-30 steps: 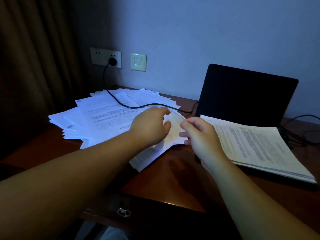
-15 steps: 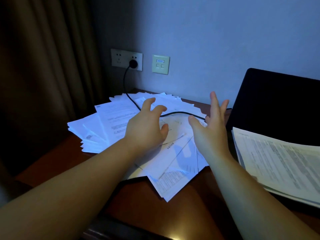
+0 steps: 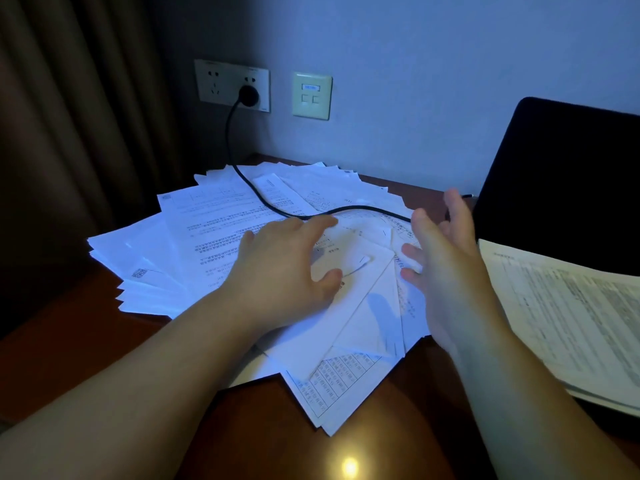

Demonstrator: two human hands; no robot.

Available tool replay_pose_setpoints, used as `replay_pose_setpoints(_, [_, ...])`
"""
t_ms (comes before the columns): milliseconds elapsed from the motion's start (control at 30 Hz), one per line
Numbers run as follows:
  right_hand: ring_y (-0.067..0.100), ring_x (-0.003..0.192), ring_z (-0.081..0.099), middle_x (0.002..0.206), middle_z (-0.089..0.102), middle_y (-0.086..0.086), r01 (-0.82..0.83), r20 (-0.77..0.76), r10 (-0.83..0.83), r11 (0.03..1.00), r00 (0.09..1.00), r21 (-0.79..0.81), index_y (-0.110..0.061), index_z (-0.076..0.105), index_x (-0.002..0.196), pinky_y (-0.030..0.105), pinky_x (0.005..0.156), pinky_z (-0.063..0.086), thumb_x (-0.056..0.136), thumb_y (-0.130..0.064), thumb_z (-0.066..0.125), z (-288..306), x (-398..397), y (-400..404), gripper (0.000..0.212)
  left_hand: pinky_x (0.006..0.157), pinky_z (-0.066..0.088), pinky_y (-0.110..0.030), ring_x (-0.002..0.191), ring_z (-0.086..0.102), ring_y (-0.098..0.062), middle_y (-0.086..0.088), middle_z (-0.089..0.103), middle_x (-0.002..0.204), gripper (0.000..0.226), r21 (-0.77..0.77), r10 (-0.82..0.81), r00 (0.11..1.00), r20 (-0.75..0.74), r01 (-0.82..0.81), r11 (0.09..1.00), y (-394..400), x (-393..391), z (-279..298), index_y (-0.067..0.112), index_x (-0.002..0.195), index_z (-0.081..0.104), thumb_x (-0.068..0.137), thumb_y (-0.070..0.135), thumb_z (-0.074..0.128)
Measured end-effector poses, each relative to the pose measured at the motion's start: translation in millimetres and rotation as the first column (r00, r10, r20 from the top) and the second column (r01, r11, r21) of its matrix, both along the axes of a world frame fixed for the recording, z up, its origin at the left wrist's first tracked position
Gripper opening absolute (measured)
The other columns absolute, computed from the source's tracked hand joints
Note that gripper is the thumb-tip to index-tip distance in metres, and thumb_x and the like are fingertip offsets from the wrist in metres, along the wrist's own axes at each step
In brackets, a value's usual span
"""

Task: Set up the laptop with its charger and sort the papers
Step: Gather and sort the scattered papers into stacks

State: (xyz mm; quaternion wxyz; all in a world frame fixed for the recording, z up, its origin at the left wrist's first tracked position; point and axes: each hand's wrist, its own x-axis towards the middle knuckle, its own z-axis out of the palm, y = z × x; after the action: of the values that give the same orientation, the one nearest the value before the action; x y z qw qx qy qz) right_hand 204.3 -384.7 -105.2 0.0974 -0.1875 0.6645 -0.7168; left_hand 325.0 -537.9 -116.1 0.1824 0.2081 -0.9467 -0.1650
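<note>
A loose fan of printed white papers (image 3: 194, 233) covers the left half of the wooden desk (image 3: 86, 341). My left hand (image 3: 284, 268) lies over the middle of the pile, fingers spread and slightly bent, holding nothing. My right hand (image 3: 443, 251) hovers at the pile's right edge, palm turned left, fingers straight. A black charger cable (image 3: 263, 202) runs from a plug in the wall socket (image 3: 232, 85) across the papers toward the open dark laptop (image 3: 561, 188) at the right. A tidier stack of papers (image 3: 568, 313) rests on the laptop's base.
A brown curtain (image 3: 76, 116) hangs at the left, close to the desk's edge. A second wall plate (image 3: 311, 95) sits right of the socket. A lamp reflection (image 3: 349, 466) shines on the bare wood near the front edge.
Both hands opened and moved apart over the loose pile; a second ago they were curled close together at a sheet's edge. The view shifted left and closer to the papers.
</note>
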Motion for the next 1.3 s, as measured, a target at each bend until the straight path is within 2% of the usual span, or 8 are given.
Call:
replay_pose_setpoints(167, [0.023, 0.120, 0.060, 0.113, 0.053, -0.027, 0.009, 0.269, 0.036, 0.986, 0.963, -0.164, -0.046, 0.058, 0.110, 0.045, 0.100, 0.051, 0.098, -0.047, 0.062, 4.1, -5.6, 2.3, 0.012, 0.107, 0.040, -0.050, 0.127, 0.051, -0.016, 0.016, 0.057, 0.132, 0.047, -0.079, -0.044, 0.998, 0.048, 0.047, 0.996, 0.3, -0.4, -6.2, 0.041, 0.134, 0.058, 0.090, 0.057, 0.059])
replay_pose_setpoints(300, [0.035, 0.127, 0.056, 0.145, 0.045, 0.000, 0.050, 0.436, 0.050, 0.975, 0.898, -0.216, -0.022, 0.058, 0.136, 0.043, 0.096, 0.054, 0.099, -0.039, 0.064, 5.4, -5.7, 4.6, 0.041, 0.105, 0.041, -0.049, 0.123, 0.052, -0.015, 0.017, 0.060, 0.126, 0.040, -0.084, -0.050, 0.998, 0.045, 0.053, 0.995, 0.2, 0.1, -7.7, 0.040, 0.123, 0.065, 0.089, 0.059, 0.057])
replay_pose_setpoints(433, [0.029, 0.084, 0.073, 0.117, 0.067, 0.011, -0.009, 0.492, 0.106, 0.981, 0.864, -0.195, -0.014, 0.062, 0.115, 0.032, 0.060, 0.061, 0.098, -0.024, 0.063, 5.7, -3.0, 5.4, 0.019, 0.105, 0.041, -0.048, 0.121, 0.053, -0.014, 0.017, 0.061, 0.122, 0.051, -0.058, -0.049, 0.997, 0.055, 0.052, 0.997, 2.0, 0.6, -6.4, 0.040, 0.120, 0.066, 0.080, 0.064, 0.044])
replay_pose_setpoints(633, [0.020, 0.073, 0.075, 0.083, 0.079, -0.002, -0.142, 0.154, 0.112, 0.969, 0.982, 0.200, -0.029, 0.078, 0.079, 0.036, 0.068, 0.058, 0.090, -0.017, 0.066, -4.2, 7.8, -0.1, 0.021, 0.101, 0.044, -0.046, 0.114, 0.054, -0.013, 0.016, 0.062, 0.114, 0.037, -0.061, -0.070, 0.997, 0.035, 0.072, 0.996, 2.3, 3.4, -6.4, 0.041, 0.117, 0.068, 0.087, 0.059, 0.056])
replay_pose_setpoints(767, [0.015, 0.076, 0.074, 0.083, 0.076, -0.010, -0.035, -0.070, 0.068, 0.918, 0.995, 0.395, -0.031, 0.068, 0.098, 0.040, 0.071, 0.060, 0.079, -0.026, 0.068, -8.7, 11.8, -1.1, 0.020, 0.096, 0.047, -0.042, 0.110, 0.057, -0.013, 0.016, 0.065, 0.109, 0.042, -0.073, -0.108, 0.993, 0.044, 0.111, 0.991, 12.8, 6.9, -4.2, 0.044, 0.112, 0.071, 0.082, 0.060, 0.046])
replay_pose_setpoints(867, [0.001, 0.079, 0.061, 0.089, 0.063, -0.020, 0.052, -0.204, 0.060, 0.861, 0.977, 0.505, -0.040, 0.053, 0.108, 0.026, 0.057, 0.045, 0.082, -0.027, 0.073, -9.5, 12.2, 0.0, 0.036, 0.092, 0.049, -0.040, 0.109, 0.058, -0.014, 0.017, 0.067, 0.109, 0.040, -0.053, -0.154, 0.988, 0.034, 0.156, 0.986, 22.8, 8.2, -3.2, 0.050, 0.111, 0.071, 0.082, 0.056, 0.044])
replay_pose_setpoints(1167, [-0.014, 0.067, 0.057, 0.087, 0.050, -0.029, 0.118, -0.293, 0.059, 0.827, 0.954, 0.550, -0.041, 0.057, 0.126, 0.010, 0.039, 0.037, 0.088, -0.013, 0.061, -8.7, 7.5, 10.5, 0.047, 0.093, 0.051, -0.038, 0.109, 0.057, -0.008, 0.020, 0.064, 0.118, 0.031, -0.008, -0.244, 0.961, 0.129, 0.247, 0.969, 23.2, 8.8, 7.5, 0.043, 0.115, 0.070, 0.089, 0.050, 0.055])
replay_pose_setpoints(1300, [0.015, 0.086, 0.064, 0.105, 0.064, -0.017, 0.125, -0.330, 0.119, 0.766, 0.937, 0.630, -0.041, 0.056, 0.126, 0.037, 0.074, 0.056, 0.089, -0.019, 0.059, -7.8, 12.2, 11.7, 0.043, 0.095, 0.051, -0.037, 0.114, 0.056, -0.010, 0.017, 0.064, 0.124, 0.030, -0.107, -0.232, 0.961, 0.152, 0.250, 0.962, 28.7, 10.6, 2.0, 0.039, 0.120, 0.070, 0.094, 0.046, 0.057])
